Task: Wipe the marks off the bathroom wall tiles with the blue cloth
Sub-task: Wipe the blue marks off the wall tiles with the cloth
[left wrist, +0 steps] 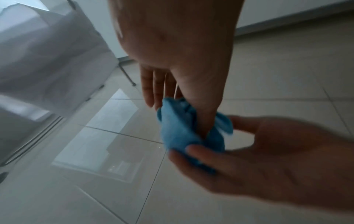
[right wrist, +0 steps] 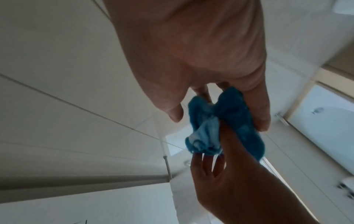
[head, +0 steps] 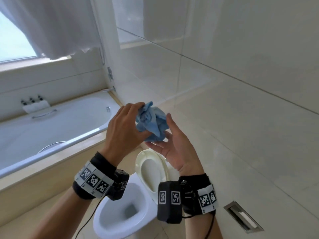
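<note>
Cream wall tiles (head: 241, 118) fill my right side; no writing is readable anywhere. My left hand (head: 124, 128) pinches the bunched blue cloth (head: 151, 124), my right hand (head: 174, 145) cups it with relaxed fingers, above the open toilet (head: 124, 213). Bathtub (head: 51, 125) lies far left.

A home or hotel bathroom: a white bathtub (head: 51, 121) under a curtained window (head: 15, 40), an open toilet (head: 124, 209) beside it, glossy cream wall tiles (head: 250, 109), and small toiletry bottles (head: 32, 100) on the tub's far edge.
</note>
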### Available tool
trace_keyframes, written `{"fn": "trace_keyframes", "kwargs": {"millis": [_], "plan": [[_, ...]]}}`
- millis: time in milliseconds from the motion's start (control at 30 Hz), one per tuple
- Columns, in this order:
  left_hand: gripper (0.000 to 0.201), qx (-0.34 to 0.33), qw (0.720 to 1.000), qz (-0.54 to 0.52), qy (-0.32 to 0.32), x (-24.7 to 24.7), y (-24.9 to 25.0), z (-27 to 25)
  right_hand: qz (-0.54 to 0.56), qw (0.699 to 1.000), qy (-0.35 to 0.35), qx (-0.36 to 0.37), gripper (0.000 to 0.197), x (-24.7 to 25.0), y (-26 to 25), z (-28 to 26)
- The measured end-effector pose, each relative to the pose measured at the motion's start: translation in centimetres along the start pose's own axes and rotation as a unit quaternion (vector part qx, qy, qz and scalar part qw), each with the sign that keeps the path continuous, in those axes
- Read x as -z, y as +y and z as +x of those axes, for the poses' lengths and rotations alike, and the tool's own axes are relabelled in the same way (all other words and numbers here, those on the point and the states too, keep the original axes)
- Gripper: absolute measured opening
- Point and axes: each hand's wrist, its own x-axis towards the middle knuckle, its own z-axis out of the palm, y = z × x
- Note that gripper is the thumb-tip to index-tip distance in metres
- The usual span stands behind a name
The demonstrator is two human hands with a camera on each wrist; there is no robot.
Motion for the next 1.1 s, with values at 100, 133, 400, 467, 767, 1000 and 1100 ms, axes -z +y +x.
{"fn": "trace_keyframes", "kwargs": {"millis": [100, 133, 400, 467, 767, 1000, 1100], "plan": [[0.080, 0.016, 0.995, -0.055, -0.087, 3.5, -2.9, -2.9, 0.029, 1.000, -0.009, 0.004, 0.056, -2.7, 2.5, 1.2], [0.082, 0.013, 0.992, -0.067, -0.104, 5.1, -4.1, -3.9, 0.037, 0.999, -0.018, 0.003, 0.057, -3.7, 3.5, 1.7], [0.031, 0.184, 0.975, -0.053, 0.111, 22.8, -13.3, -14.3, 0.086, 0.977, -0.180, -0.080, 0.046, -23.2, 14.5, 3.4], [0.021, 0.237, 0.956, -0.059, 0.161, 27.4, -15.3, -17.7, 0.060, 0.968, -0.230, -0.078, 0.042, -28.8, 18.3, 2.9], [0.053, 0.366, 0.896, 0.026, 0.253, 43.3, -21.1, -34.0, 0.033, 0.909, -0.386, -0.155, 0.046, -49.2, 32.7, -2.8], [0.041, 0.442, 0.809, 0.045, 0.385, 49.8, -24.4, -38.6, -0.034, 0.837, -0.489, -0.243, 0.048, -60.7, 39.6, -4.0], [0.041, 0.437, 0.796, 0.157, 0.390, 52.5, -27.5, -39.1, -0.058, 0.789, -0.536, -0.295, 0.041, -64.7, 41.5, -2.9]]}}
